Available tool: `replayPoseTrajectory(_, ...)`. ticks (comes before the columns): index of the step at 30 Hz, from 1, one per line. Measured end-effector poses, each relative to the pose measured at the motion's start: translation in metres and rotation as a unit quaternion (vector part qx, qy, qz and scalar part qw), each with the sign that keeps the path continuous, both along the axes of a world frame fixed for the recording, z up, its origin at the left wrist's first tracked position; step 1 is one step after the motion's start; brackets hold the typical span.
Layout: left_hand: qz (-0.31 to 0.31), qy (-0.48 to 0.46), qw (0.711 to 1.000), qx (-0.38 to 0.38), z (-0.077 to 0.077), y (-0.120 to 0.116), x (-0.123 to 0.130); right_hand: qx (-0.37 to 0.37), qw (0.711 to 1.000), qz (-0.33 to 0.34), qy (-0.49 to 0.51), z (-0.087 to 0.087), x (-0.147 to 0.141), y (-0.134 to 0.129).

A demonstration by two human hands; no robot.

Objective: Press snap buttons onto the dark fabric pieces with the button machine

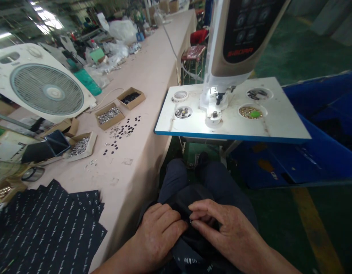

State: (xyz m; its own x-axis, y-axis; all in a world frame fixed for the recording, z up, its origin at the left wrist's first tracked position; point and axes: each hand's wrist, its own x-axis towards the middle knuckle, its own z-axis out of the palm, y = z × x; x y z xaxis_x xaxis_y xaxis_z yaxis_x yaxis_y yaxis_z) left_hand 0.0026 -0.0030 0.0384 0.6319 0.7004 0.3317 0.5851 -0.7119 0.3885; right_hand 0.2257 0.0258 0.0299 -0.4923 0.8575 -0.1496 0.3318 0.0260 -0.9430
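Note:
Black fabric (pixel 193 245) with white printed lettering lies bunched across the lap. My left hand (pixel 160 230) is closed on it, its fingers curled over the cloth. My right hand (pixel 226 228) is closed in a pinch just to the right, thumb and fingertips on a tiny shiny metal fastener (pixel 191 221) against the fabric. The fastener's exact kind is too small to tell. Beyond the knees stands a white pressing machine (pixel 214 102) on a small white table (pixel 190 127), its work light on.
On the long table (pixel 141 140) at left are a box of metal fasteners (pixel 109 116), scattered black caps (pixel 127 127), a box of black parts (pixel 132 98), a fan (pixel 50 89) and printed black fabric pieces (pixel 56 224). Blue bins (pixel 307 152) stand at right.

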Motion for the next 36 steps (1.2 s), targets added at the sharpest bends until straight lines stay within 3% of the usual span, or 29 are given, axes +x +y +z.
replayPoseTrajectory(7, 0.016, -0.018, 1.0, 0.002, 0.0, -0.002, 0.0, 0.043, 0.999, 0.025, -0.022, 0.001, -0.003, -0.002)
replayPoseTrajectory(13, 0.035, -0.053, 0.997, -0.047, -0.003, -0.003, 0.001, 0.103, 0.99, 0.078, -0.052, 0.006, -0.002, 0.0)
replayPoseTrajectory(20, 0.06, -0.133, 0.975, -0.166, -0.007, -0.004, 0.003, 0.132, 0.982, 0.115, -0.064, 0.018, 0.004, 0.0)
replayPoseTrajectory(27, 0.118, -0.161, 0.939, -0.281, -0.011, -0.003, 0.005, 0.07, 0.986, 0.132, -0.068, 0.037, 0.008, -0.001)
replayPoseTrajectory(30, 0.139, -0.173, 0.918, -0.328, -0.011, 0.0, 0.006, 0.068, 0.985, 0.122, -0.096, 0.032, 0.001, -0.005)
replayPoseTrajectory(36, 0.175, -0.163, 0.881, -0.408, -0.012, 0.003, 0.006, 0.093, 0.986, 0.108, -0.086, -0.002, -0.012, -0.01)
